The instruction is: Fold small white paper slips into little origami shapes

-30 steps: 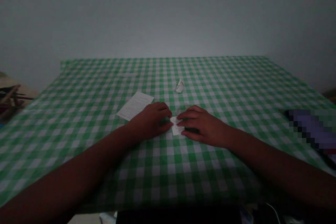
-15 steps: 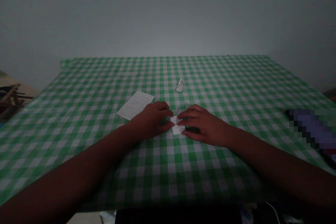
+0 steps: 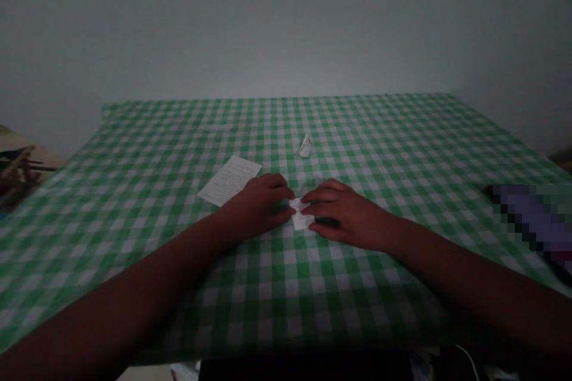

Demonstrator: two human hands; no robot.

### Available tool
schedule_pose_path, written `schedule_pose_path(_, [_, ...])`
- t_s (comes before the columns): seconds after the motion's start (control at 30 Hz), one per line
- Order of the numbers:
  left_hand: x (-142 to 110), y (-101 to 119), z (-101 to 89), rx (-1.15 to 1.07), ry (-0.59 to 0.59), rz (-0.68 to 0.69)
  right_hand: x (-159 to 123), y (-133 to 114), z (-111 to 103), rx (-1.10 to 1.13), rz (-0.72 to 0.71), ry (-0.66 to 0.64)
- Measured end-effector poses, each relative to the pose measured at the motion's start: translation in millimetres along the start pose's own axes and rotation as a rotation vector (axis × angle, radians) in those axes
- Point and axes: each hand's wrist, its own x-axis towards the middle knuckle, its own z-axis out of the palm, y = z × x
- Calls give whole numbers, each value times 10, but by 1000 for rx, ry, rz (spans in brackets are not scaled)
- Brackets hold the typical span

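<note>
A small piece of printed paper (image 3: 302, 220) lies on the checked tablecloth between my hands. My left hand (image 3: 263, 205) rests at its left edge, thumb and forefinger apart, their tips touching the paper. From the other side, my right hand (image 3: 348, 214) reaches over it with spread fingers, the tips pressing on its right part. Neither hand is closed around the paper, and some of it is hidden under the fingertips. Just beyond my left wrist lies a larger sheet of printed paper (image 3: 230, 180), partly covered by that hand.
A crumpled scrap of paper (image 3: 305, 146) lies farther back on the green-and-white tablecloth (image 3: 286, 286). At the right edge is a dark, pixelated object (image 3: 527, 217). A pale wall (image 3: 286, 24) stands behind the table.
Both hands keep nearly the same place on the small paper. The view has shifted very slightly; nothing has been taken up or let go.
</note>
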Motion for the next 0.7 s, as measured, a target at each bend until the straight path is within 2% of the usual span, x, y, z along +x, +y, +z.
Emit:
schedule_pose_path(0.23, [-4, -11, 19, -17, 6, -9, -8, -50, -2, -25, -11, 0])
schedule_pose_path(0.47, [0, -21, 28, -40, 23, -30, -18, -149, -15, -46, 32, -72])
schedule_pose_path(0.7, [-21, -81, -65, -126, -39, -5, -19, -152, -17, -51, 51, -98])
